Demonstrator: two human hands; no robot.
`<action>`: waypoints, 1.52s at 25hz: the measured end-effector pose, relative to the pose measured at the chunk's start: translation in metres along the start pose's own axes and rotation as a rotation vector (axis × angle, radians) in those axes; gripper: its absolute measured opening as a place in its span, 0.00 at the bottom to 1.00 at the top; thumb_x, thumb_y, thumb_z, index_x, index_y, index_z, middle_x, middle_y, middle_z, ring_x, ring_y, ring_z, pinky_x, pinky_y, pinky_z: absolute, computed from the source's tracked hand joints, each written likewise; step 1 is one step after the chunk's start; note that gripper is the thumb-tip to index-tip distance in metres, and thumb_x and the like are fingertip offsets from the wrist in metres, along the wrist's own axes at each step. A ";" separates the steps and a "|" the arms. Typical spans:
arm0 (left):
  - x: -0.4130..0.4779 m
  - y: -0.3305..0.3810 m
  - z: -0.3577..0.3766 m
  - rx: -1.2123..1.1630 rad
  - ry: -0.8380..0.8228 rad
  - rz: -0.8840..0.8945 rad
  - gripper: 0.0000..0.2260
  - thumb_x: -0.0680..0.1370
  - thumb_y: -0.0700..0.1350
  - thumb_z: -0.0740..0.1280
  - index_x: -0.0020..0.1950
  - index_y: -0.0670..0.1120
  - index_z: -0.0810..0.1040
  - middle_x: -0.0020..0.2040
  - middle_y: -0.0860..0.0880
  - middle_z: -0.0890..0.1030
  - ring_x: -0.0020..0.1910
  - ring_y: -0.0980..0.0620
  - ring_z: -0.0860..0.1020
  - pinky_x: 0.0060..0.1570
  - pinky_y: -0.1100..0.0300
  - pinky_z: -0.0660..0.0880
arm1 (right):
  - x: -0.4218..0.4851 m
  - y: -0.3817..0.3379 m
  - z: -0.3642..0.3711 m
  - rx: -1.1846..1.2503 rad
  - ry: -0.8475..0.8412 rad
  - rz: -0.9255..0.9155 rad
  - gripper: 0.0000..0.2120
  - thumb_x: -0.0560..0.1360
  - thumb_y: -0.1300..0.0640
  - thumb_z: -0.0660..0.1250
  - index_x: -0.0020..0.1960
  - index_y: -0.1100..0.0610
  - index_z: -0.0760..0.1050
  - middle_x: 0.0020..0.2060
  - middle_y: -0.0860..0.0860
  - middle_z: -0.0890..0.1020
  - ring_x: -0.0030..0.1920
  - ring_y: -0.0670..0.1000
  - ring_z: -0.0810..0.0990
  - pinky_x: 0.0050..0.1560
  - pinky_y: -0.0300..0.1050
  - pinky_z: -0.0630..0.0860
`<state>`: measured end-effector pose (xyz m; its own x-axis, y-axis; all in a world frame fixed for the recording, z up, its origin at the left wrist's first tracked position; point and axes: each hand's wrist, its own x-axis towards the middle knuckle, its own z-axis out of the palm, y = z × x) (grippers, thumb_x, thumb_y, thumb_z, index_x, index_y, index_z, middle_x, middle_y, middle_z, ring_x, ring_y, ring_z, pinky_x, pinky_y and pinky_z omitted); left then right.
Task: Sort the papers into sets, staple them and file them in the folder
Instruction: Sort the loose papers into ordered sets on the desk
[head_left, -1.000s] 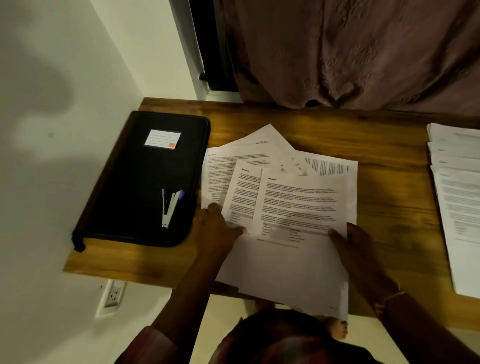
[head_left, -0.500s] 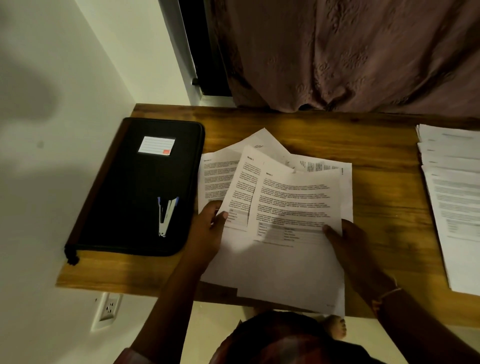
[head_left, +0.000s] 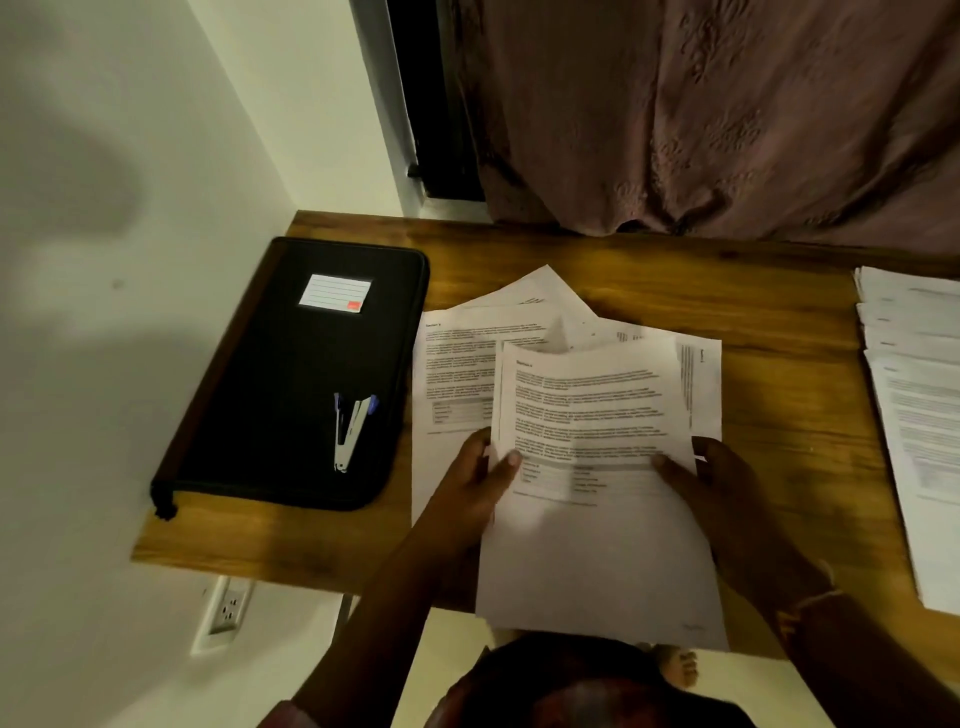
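Printed text too blurred to read; parts of the scene cut off or covered.

We cannot read the top sheet (head_left: 597, 415); it covers loose papers (head_left: 457, 374) beneath. At the right edge, a paper stack (head_left: 919, 415) is cropped. Both forearms leave the frame's bottom.

Both forearms were bare nearly to the elbows. The left hand (head_left: 475, 486) wore nothing visible at the wrist. A thin, pale bangle (head_left: 815, 600) circled the wrist just behind the right hand (head_left: 714, 483). Near the bottom edge, below the bangle, a reddish-pink sleeve (head_left: 288, 717) showed at the left arm. A bare foot (head_left: 678, 667) showed below.
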<state>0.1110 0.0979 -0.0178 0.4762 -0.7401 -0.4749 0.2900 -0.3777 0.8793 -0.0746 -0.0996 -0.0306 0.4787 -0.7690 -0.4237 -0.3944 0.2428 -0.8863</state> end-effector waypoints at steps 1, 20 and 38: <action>0.003 -0.004 0.001 0.047 -0.015 -0.002 0.15 0.82 0.51 0.65 0.69 0.60 0.70 0.66 0.57 0.79 0.62 0.57 0.80 0.65 0.48 0.76 | -0.001 0.001 -0.002 -0.005 -0.017 0.009 0.15 0.76 0.53 0.71 0.62 0.50 0.77 0.54 0.49 0.84 0.51 0.54 0.85 0.49 0.59 0.83; 0.147 0.068 0.090 1.528 -0.177 0.347 0.33 0.80 0.48 0.69 0.81 0.50 0.57 0.82 0.48 0.56 0.80 0.45 0.56 0.77 0.44 0.58 | -0.037 0.010 -0.112 -0.152 0.268 -0.039 0.08 0.84 0.59 0.60 0.53 0.48 0.75 0.46 0.52 0.82 0.43 0.55 0.83 0.31 0.40 0.79; 0.169 0.089 0.091 1.683 -0.319 0.515 0.20 0.71 0.54 0.78 0.60 0.52 0.79 0.65 0.51 0.76 0.65 0.47 0.71 0.61 0.50 0.69 | -0.043 -0.007 -0.121 -0.035 0.180 -0.001 0.07 0.84 0.56 0.61 0.55 0.49 0.77 0.42 0.48 0.86 0.40 0.51 0.86 0.32 0.40 0.81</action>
<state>0.1411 -0.1113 -0.0167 0.0138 -0.9462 -0.3234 -0.9933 -0.0501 0.1042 -0.1870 -0.1397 0.0164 0.3325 -0.8634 -0.3796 -0.4226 0.2234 -0.8784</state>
